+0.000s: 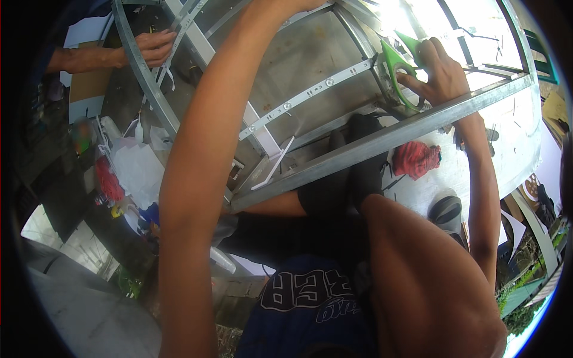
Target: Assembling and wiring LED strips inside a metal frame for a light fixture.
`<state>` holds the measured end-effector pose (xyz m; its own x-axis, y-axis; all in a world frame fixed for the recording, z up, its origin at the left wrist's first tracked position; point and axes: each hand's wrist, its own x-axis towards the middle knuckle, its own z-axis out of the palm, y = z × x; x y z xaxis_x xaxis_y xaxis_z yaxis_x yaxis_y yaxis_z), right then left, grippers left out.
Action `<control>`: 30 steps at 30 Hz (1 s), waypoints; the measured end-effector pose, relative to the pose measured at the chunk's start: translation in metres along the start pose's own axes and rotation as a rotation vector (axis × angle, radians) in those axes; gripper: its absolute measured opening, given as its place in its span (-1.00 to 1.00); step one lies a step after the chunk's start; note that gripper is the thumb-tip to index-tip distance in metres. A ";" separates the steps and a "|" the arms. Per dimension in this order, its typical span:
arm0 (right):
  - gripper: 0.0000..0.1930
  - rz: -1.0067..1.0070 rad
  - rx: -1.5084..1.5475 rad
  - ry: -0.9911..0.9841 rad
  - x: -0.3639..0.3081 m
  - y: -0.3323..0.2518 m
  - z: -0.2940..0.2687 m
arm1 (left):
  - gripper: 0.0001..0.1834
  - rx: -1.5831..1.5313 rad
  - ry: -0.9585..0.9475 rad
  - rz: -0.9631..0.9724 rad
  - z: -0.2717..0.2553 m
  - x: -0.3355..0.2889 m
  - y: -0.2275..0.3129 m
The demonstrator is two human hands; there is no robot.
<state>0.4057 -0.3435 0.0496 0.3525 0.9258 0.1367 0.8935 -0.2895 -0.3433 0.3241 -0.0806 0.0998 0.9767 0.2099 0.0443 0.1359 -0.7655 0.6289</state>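
My right hand (440,70) grips the green handles of a pair of tin snips (395,64), just above a long grey metal channel (334,162) that crosses the view diagonally. My left forearm (206,137) reaches up over a sheet-metal panel (310,51). The left hand itself is cut off by the top edge. A white perforated metal strip (310,92) lies screwed across the panel between my two arms. My knee and dark shorts fill the lower middle.
Another person's hand (154,46) holds a curved metal bar (140,71) at the top left. A red cloth (416,159) and a grey sandal (445,209) lie on the pale floor at right. White plastic bags (140,170) and small clutter sit at left.
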 end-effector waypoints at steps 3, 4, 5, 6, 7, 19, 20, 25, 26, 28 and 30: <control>-0.54 0.008 -0.028 -0.010 -0.004 0.003 -0.001 | -0.82 -0.012 0.009 0.036 0.007 0.003 0.001; -0.56 0.015 -0.036 -0.025 -0.006 0.005 -0.001 | -0.81 -0.027 -0.001 0.024 0.009 0.004 0.001; -0.56 0.009 -0.028 -0.020 -0.004 0.002 -0.001 | -0.81 -0.025 -0.009 0.004 0.004 0.002 0.003; -0.58 0.005 0.005 -0.012 -0.002 0.000 0.000 | -0.81 -0.015 -0.009 -0.001 0.000 -0.001 0.004; -0.60 0.008 0.027 -0.011 -0.003 0.001 -0.001 | -0.81 -0.022 -0.003 0.025 -0.001 -0.003 0.007; -0.60 0.116 0.260 -0.016 -0.030 -0.012 -0.005 | -0.85 -0.559 0.102 -0.127 -0.008 0.006 -0.010; -0.58 0.225 0.314 -0.024 -0.037 -0.013 -0.006 | -0.84 -0.819 0.049 -0.241 -0.011 0.005 -0.007; -0.49 0.314 0.203 0.122 -0.097 0.003 -0.004 | -0.84 -1.079 0.070 -0.293 -0.007 0.006 0.007; -0.47 0.416 0.246 0.112 -0.102 -0.004 0.001 | -0.83 -1.067 0.088 -0.316 -0.015 -0.002 0.006; -0.47 0.522 0.257 0.123 -0.118 -0.007 -0.015 | -0.83 -0.918 0.000 -0.191 -0.014 -0.004 0.003; -0.44 0.635 0.167 0.154 -0.160 0.006 -0.025 | -0.86 -0.978 -0.038 -0.204 0.020 0.005 0.029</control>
<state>0.3621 -0.4995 0.0491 0.8417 0.5398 -0.0125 0.4493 -0.7130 -0.5383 0.3362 -0.1143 0.1024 0.9570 0.2488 -0.1493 0.1214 0.1240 0.9848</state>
